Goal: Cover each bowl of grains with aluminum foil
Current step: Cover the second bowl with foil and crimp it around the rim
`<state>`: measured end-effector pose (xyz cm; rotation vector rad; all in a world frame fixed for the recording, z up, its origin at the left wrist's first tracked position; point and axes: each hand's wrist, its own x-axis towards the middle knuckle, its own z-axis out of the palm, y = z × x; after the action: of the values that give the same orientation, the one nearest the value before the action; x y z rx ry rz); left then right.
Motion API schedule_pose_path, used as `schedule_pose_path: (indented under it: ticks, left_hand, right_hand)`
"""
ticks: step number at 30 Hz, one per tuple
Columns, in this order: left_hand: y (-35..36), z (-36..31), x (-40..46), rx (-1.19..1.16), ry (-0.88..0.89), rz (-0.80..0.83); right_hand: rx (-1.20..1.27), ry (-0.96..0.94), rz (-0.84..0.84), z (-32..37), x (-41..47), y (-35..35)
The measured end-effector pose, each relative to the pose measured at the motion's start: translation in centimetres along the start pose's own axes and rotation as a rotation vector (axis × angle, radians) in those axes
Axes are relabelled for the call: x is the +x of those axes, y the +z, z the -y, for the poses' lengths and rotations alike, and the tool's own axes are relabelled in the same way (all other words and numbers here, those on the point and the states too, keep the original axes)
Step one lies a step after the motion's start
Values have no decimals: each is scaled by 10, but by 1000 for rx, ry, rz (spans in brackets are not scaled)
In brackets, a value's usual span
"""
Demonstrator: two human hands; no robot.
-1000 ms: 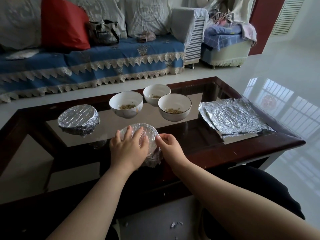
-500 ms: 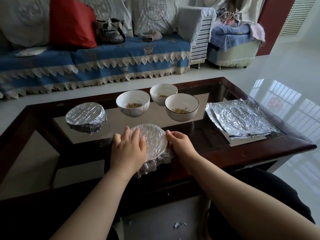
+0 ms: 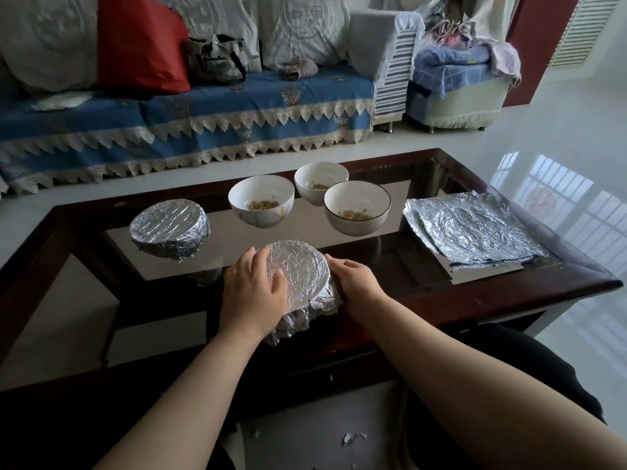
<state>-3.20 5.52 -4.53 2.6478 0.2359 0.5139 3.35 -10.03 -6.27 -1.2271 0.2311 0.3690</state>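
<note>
A foil-covered bowl (image 3: pixel 302 269) stands near the front edge of the glass table, its foil crumpled down the sides. My left hand (image 3: pixel 252 293) cups its left side, fingers curled over the rim. My right hand (image 3: pixel 356 284) wraps the right side, pressing foil against the wall. A second foil-wrapped bowl (image 3: pixel 169 228) stands at the left. Three white bowls with grains stand uncovered behind: one in the middle (image 3: pixel 260 200), one at the back (image 3: pixel 320 181), one to the right (image 3: pixel 356 206). Loose foil sheets (image 3: pixel 475 232) lie stacked at the right.
The dark wooden frame of the glass-topped table (image 3: pixel 509 286) surrounds everything. A sofa with a blue cover (image 3: pixel 203 110) runs behind it. Small foil scraps (image 3: pixel 349 437) lie on the floor by my legs.
My left hand slid from the top of the foil down to the bowl's left side. My right hand moved from the rim further round the right side.
</note>
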Motion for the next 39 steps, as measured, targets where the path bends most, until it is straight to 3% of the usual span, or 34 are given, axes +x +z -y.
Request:
schedule_pose_path:
  ticks: [9, 15, 18, 28, 35, 39]
  left_hand:
    - [2, 3, 1, 27, -8, 28]
    - [4, 6, 0, 59, -23, 34]
    - [4, 5, 0, 80, -33, 39]
    - [8, 2, 2, 93, -31, 28]
    - [7, -1, 1, 76, -75, 34]
    - [6, -2, 1, 82, -81, 45]
  right_hand:
    - [-92, -52, -41, 1, 3, 1]
    - [-491, -337, -105, 3, 3, -3]
    - [-600, -380, -92, 8, -2, -5]
    - [-454, -370, 11, 0, -21, -9]
    - [-337, -136, 263, 2, -14, -19]
    - [-92, -19, 394, 0, -10, -23]
